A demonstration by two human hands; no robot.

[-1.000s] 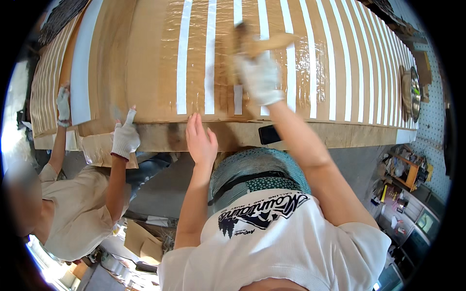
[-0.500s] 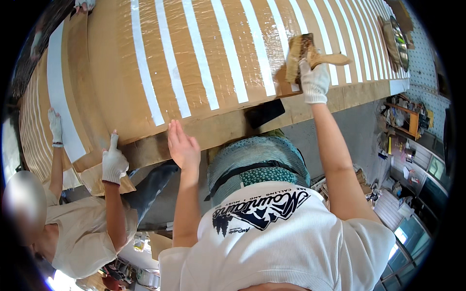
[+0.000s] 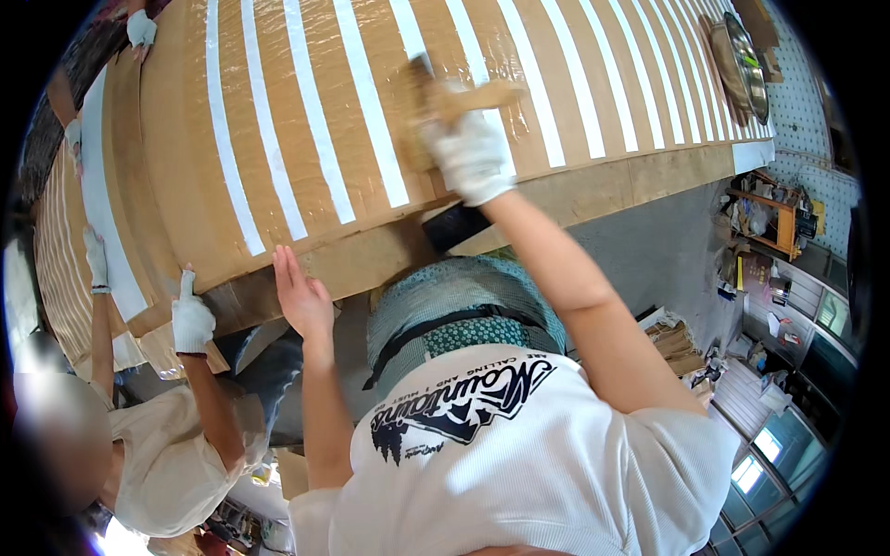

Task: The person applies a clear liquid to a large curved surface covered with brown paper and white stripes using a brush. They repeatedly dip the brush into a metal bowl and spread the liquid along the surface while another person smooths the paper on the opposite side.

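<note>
Since the earlier frame, right hand (image 3: 471, 156) had shifted from the panel's right end toward its middle. One white-gloved right hand was closed around one wooden-handled brush (image 3: 461, 95), bristle end on the glossy brown striped panel (image 3: 306, 139). One bare left hand (image 3: 301, 298) lay flat, fingers together, pressed against the wooden edge board (image 3: 389, 259). One co-worker's two gloved hands (image 3: 192, 318) rested on the panel's lower-left edge. One round metal tray (image 3: 737, 60) sat at far right.

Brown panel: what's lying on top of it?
On the brown panel: white stripes under glossy film, and the gloved right hand pressing a wooden brush. Bristles hidden.
</note>
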